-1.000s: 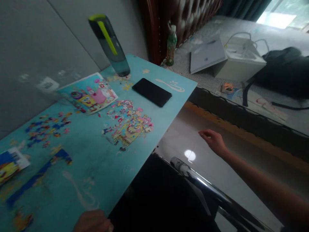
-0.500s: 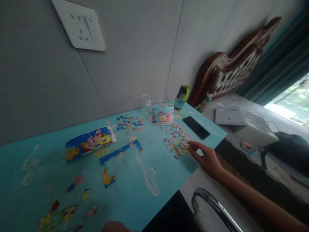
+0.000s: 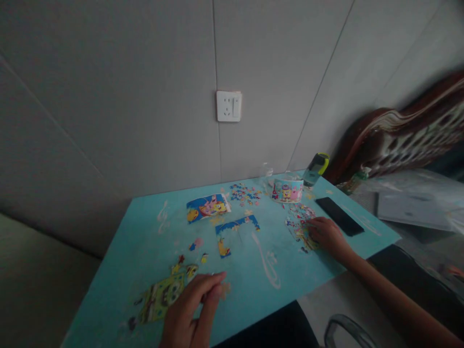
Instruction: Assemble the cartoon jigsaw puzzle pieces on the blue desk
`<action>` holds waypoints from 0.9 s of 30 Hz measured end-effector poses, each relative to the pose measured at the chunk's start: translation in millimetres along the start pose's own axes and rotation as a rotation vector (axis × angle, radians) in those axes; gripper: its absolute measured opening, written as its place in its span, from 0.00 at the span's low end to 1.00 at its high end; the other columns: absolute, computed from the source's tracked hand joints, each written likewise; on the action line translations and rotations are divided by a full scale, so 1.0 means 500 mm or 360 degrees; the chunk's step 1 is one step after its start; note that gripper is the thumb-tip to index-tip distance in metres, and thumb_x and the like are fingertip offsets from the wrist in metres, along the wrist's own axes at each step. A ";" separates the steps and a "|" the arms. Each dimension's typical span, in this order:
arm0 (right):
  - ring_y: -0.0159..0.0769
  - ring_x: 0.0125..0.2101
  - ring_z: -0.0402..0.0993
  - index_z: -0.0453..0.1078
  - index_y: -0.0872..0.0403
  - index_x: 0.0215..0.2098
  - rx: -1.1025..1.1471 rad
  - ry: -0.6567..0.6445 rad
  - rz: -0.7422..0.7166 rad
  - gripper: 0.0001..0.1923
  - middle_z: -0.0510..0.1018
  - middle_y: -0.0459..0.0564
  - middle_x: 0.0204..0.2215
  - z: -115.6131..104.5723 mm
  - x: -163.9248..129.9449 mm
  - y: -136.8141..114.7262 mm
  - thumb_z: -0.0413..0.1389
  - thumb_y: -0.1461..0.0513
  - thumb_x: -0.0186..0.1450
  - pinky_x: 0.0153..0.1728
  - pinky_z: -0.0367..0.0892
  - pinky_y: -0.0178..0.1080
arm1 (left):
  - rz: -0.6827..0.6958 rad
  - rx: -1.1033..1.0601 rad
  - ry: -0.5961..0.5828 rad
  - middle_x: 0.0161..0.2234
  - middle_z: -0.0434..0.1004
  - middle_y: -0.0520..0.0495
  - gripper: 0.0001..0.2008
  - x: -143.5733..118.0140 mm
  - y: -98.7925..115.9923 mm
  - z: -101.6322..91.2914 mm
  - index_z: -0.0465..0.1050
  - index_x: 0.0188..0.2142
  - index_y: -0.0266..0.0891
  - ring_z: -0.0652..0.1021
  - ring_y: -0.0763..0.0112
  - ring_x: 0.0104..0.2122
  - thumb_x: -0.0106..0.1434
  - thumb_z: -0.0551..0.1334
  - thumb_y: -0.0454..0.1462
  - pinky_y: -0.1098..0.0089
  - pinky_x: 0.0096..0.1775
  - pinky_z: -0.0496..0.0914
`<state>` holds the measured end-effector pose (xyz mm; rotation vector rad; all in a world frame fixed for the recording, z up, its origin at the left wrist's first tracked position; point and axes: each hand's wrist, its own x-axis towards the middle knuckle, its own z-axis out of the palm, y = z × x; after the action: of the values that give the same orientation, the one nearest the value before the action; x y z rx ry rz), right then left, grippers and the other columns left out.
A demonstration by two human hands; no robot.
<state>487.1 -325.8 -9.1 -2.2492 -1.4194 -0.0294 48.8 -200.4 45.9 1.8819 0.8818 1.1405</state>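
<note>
Two hands on the blue table. Left hand at the near edge, fingers drawn together at a small pale puzzle piece; view is dim, so whether it is truly pinched I cannot tell. Just left of it lies a yellow-green assembled section. Right hand rests palm-down, fingers loose, on a heap of loose pieces toward the right side; nothing visibly grasped.

Risks, as judged: the heap sits close to the table's front edge, and a sweep of the right wrist could push pieces off onto the floor. The black phone lies just beside that hand and could be nudged.

Containers: round cartoon-printed tub near the wall, contents not visible. Dark bottle with a yellow-green lid behind it, contents not visible.

Also noted: picture card, blue border section, another scatter of pieces.
</note>
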 end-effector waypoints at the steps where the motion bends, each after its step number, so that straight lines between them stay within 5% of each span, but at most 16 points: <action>1: 0.54 0.48 0.77 0.80 0.56 0.48 -0.0021 0.0051 -0.0009 0.20 0.80 0.64 0.48 -0.002 -0.001 -0.008 0.55 0.55 0.65 0.54 0.68 0.55 | -0.0045 0.0019 0.0016 0.37 0.84 0.47 0.12 -0.007 -0.005 0.003 0.82 0.41 0.43 0.82 0.67 0.34 0.69 0.62 0.45 0.72 0.36 0.77; 4: 0.52 0.48 0.76 0.79 0.52 0.50 0.0077 0.0171 -0.0160 0.19 0.80 0.60 0.48 -0.008 -0.016 -0.083 0.54 0.52 0.69 0.54 0.69 0.53 | -0.0175 0.0011 -0.0031 0.35 0.84 0.48 0.11 -0.018 -0.012 0.025 0.81 0.42 0.42 0.81 0.68 0.34 0.69 0.63 0.45 0.71 0.38 0.75; 9: 0.39 0.39 0.78 0.78 0.48 0.48 0.0882 -0.0484 -0.0484 0.14 0.82 0.51 0.41 0.006 -0.089 -0.333 0.55 0.52 0.72 0.42 0.73 0.41 | -0.0284 -0.0111 0.0032 0.34 0.83 0.48 0.10 -0.022 0.010 0.083 0.80 0.39 0.40 0.80 0.68 0.33 0.69 0.63 0.43 0.71 0.38 0.72; 13: 0.35 0.34 0.75 0.78 0.50 0.44 0.1233 -0.0587 -0.0557 0.11 0.81 0.47 0.35 0.045 -0.128 -0.457 0.58 0.54 0.71 0.38 0.70 0.37 | -0.0277 -0.0207 0.0085 0.37 0.83 0.47 0.10 -0.039 0.016 0.113 0.80 0.37 0.40 0.80 0.67 0.37 0.70 0.61 0.41 0.69 0.42 0.72; 18: 0.33 0.31 0.73 0.78 0.51 0.37 0.1272 -0.0447 -0.0515 0.09 0.80 0.46 0.31 0.084 -0.130 -0.454 0.59 0.56 0.71 0.36 0.68 0.35 | -0.0282 -0.0113 0.0129 0.38 0.83 0.46 0.10 -0.063 -0.006 0.121 0.80 0.40 0.41 0.81 0.66 0.37 0.70 0.61 0.42 0.69 0.40 0.73; 27: 0.40 0.34 0.76 0.79 0.49 0.43 0.0821 -0.0163 -0.0833 0.08 0.82 0.49 0.32 0.090 -0.116 -0.391 0.58 0.60 0.71 0.39 0.70 0.43 | -0.0244 -0.0113 -0.0036 0.40 0.83 0.44 0.13 -0.056 -0.015 0.174 0.80 0.48 0.41 0.79 0.66 0.35 0.69 0.62 0.42 0.67 0.40 0.73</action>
<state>282.8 -288.4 10.3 -1.4494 -1.7896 0.2545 116.8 -241.6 0.5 1.7355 0.9436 1.0417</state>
